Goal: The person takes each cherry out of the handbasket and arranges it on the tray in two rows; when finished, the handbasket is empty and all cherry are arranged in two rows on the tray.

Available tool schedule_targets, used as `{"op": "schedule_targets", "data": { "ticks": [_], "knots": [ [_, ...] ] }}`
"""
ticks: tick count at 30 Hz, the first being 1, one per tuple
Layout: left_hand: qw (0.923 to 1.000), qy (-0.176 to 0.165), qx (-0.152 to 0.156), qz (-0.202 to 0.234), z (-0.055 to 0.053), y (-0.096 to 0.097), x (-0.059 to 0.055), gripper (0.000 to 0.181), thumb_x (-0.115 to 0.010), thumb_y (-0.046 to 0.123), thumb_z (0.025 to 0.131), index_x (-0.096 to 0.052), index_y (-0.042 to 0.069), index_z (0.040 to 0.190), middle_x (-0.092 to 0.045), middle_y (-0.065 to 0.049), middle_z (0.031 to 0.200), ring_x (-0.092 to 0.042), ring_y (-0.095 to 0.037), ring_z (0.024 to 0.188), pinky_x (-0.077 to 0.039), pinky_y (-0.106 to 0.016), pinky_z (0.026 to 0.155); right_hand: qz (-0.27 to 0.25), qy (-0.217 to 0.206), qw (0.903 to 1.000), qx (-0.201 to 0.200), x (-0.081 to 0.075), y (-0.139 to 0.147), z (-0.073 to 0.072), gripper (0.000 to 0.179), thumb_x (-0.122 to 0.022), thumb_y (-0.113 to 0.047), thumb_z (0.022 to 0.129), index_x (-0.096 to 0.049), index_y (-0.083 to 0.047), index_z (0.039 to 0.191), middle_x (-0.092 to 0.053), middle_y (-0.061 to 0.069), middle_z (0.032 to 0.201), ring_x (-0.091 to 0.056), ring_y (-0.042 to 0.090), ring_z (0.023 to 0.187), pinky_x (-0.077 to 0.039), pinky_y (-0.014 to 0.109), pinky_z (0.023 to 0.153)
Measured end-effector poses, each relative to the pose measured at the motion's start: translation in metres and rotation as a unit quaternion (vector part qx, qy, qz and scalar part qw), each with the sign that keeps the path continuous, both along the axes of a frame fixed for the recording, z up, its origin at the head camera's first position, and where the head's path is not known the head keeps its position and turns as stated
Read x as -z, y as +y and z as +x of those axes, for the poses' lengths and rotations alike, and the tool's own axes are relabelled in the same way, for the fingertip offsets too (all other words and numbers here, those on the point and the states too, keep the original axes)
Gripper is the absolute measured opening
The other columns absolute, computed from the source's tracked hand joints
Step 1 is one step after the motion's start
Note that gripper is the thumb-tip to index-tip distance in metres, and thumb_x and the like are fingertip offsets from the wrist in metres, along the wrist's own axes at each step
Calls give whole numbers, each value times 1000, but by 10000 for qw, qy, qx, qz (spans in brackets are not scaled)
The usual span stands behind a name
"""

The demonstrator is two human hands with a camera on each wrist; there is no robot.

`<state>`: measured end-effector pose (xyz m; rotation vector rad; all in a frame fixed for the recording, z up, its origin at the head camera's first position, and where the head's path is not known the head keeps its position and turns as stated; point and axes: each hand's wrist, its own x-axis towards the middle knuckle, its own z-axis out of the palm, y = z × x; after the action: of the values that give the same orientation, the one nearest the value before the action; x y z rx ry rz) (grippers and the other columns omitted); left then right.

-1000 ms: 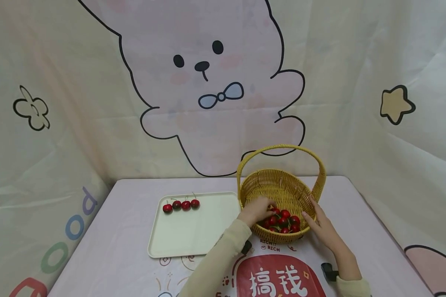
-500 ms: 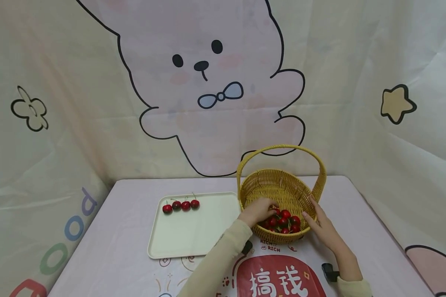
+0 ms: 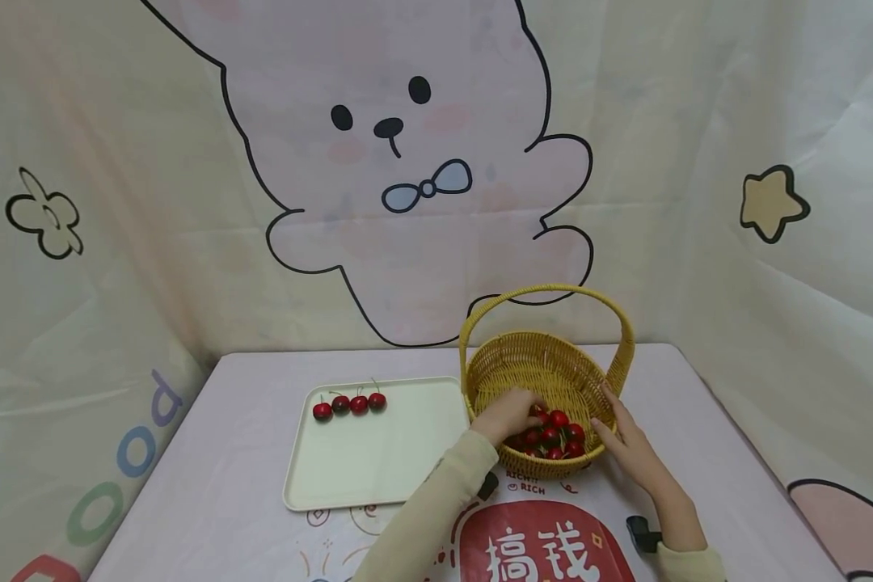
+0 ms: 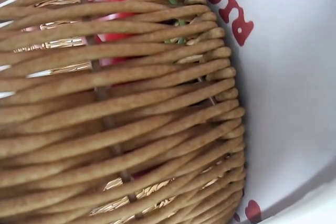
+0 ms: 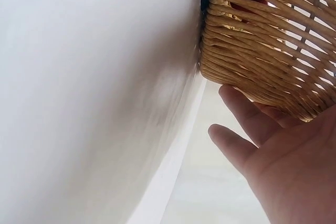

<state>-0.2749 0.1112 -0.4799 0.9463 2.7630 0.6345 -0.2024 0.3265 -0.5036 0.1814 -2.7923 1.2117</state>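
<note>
A yellow wicker basket (image 3: 531,364) with a tall arched handle stands right of centre, several red cherries (image 3: 553,437) heaped toward its near side. My left hand (image 3: 507,414) reaches over the left rim, fingers bent down around a cherry at the heap's edge; its fingertips are partly hidden. Only the basket's woven wall (image 4: 131,108) fills the left wrist view, with red showing through gaps. Against the basket's right side lies my right hand (image 3: 631,446), thumb by the rim. The right wrist view has the right hand's fingers (image 5: 239,150) spread and fairly straight beside the weave.
Left of the basket lies a cream rectangular tray (image 3: 364,469), with a row of several stemmed cherries (image 3: 359,405) near its far edge. The white tablecloth (image 3: 247,420) has a red printed patch (image 3: 546,541) in front. A cartoon-printed cloth backdrop (image 3: 422,267) rises behind.
The head view has shifted slightly, moving the scene a little left. Both hands stay at the basket, the left fingers still among the cherries with barely any motion.
</note>
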Motion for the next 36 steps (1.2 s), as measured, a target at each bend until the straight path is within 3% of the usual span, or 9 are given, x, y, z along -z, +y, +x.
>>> {"op": "schedule_targets", "data": {
  "ticks": [11, 16, 25, 30, 36],
  "knots": [
    [9997, 205, 110, -122, -1, 3, 3, 25, -69, 26, 84, -67, 20, 109, -67, 8, 102, -59, -1, 86, -47, -15, 74, -1, -13, 10000, -20, -1, -1, 1, 69, -46, -31, 96, -7, -12, 150, -12, 28, 150, -16, 54, 132, -21, 73, 95],
    [9991, 403, 126, 3, -1, 2, 0, 27, -68, 25, 85, -66, 18, 111, -65, 6, 106, -59, -4, 95, -47, -16, 81, 10, -65, 10000, -6, -2, -2, 1, 69, -46, -31, 97, -6, -13, 150, -12, 29, 150, -16, 55, 131, -21, 73, 95],
    [9947, 442, 38, 922, 6, -4, -6, 28, -68, 20, 85, -66, 16, 112, -60, 2, 107, -57, -6, 93, -47, -14, 78, 24, -39, 10000, 13, -4, -2, 1, 69, -46, -32, 96, -7, -12, 150, -13, 29, 150, -16, 54, 131, -21, 73, 95],
    [9869, 283, -39, 1586, 12, -11, -8, 29, -68, 17, 85, -65, 18, 113, -58, 3, 106, -56, -6, 92, -47, -13, 77, 37, -81, 10000, 35, -4, -2, 1, 70, -46, -33, 96, -6, -13, 150, -12, 28, 150, -16, 54, 132, -21, 72, 96],
    [9764, 361, -24, 2129, 20, -20, -8, 29, -66, 16, 87, -64, 15, 116, -57, 2, 106, -56, -8, 94, -47, -12, 79, -4, -107, 9999, 59, -5, -3, 1, 70, -47, -33, 96, -6, -13, 150, -12, 28, 150, -17, 53, 132, -23, 71, 96]
  ]
}}
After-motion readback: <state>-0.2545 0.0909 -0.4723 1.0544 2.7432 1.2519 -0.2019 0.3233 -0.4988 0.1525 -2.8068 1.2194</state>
